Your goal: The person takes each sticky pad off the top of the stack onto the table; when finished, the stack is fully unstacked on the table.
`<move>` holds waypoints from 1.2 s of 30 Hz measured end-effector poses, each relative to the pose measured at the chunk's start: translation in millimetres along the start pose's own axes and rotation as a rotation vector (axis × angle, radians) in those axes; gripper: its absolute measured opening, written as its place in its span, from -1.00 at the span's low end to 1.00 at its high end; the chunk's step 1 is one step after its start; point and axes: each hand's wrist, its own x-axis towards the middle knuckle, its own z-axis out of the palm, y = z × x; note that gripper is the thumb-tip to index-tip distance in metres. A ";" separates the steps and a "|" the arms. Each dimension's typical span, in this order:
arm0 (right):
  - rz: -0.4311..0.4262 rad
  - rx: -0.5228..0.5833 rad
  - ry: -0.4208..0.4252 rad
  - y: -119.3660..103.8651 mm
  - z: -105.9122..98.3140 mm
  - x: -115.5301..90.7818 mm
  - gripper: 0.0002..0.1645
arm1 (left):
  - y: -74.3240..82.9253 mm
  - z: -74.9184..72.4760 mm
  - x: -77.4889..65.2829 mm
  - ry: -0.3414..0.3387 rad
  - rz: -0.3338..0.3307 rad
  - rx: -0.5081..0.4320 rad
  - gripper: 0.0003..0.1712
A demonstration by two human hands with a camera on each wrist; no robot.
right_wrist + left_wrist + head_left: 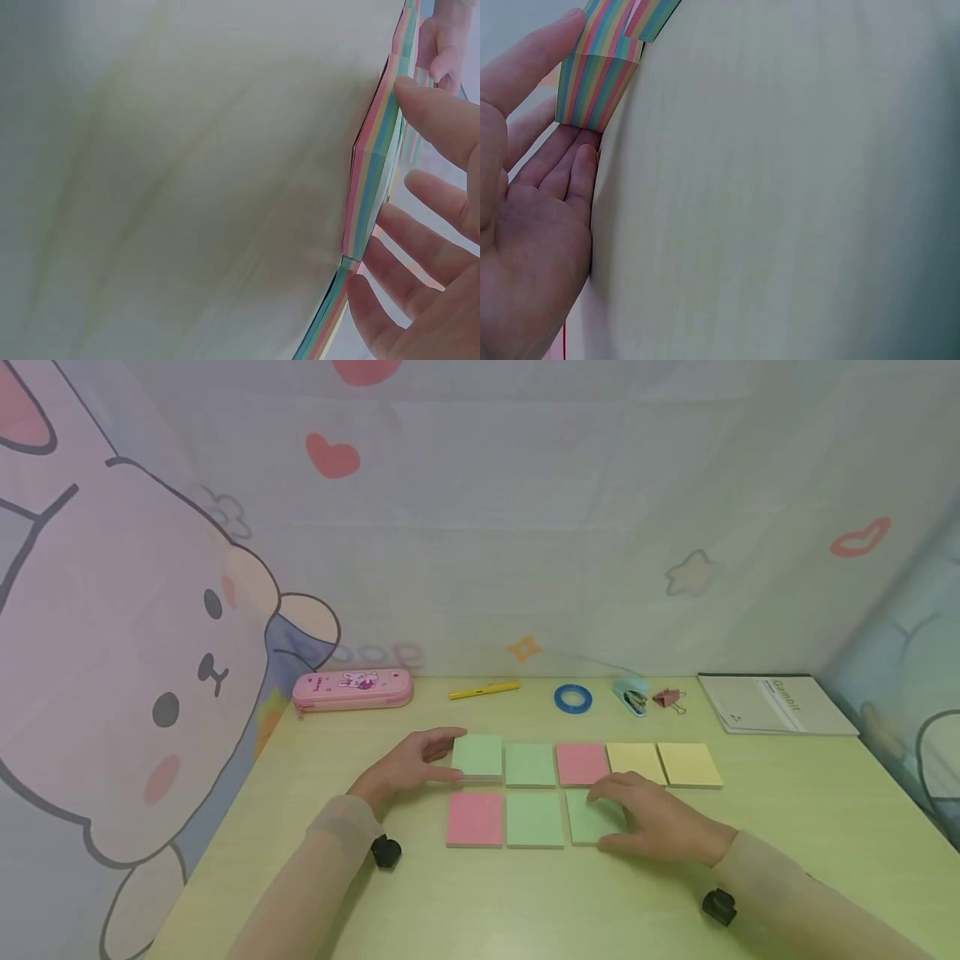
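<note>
At the left end of the back row, my left hand holds a green sticky note pad, thumb at its near corner and index finger at its far one. Striped pink, yellow and blue page edges show in the left wrist view. My right hand grips another green sticky note pad at the right end of the front row, thumb on the near side, fingers on the far side. Between the hands lie a green pad, a pink pad, another green pad and another pink pad.
Yellow pads end the back row on the right. Behind stand a pink pencil case, yellow pen, blue tape roll, stapler, binder clip and notebook. A printed curtain backs the table.
</note>
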 end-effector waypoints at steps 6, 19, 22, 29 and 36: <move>-0.011 -0.002 0.005 -0.7 2.6 0.9 -0.41 | 0.4 -0.3 -1.0 -0.004 0.004 0.000 -0.09; -0.016 0.002 0.008 -3.2 2.2 1.7 -0.41 | 1.8 -0.8 -1.6 -0.010 0.000 0.000 -0.08; -0.016 0.001 0.005 -4.2 1.7 1.8 -0.41 | 2.2 -1.0 -1.8 -0.009 0.001 0.004 -0.08; 0.002 0.012 -0.018 -7.3 -0.6 1.6 -0.40 | 3.4 -0.7 -2.8 -0.012 -0.003 0.007 -0.07; 0.012 0.021 -0.028 -6.7 -0.9 1.3 -0.40 | 3.6 -0.4 -3.0 -0.006 -0.010 0.003 -0.08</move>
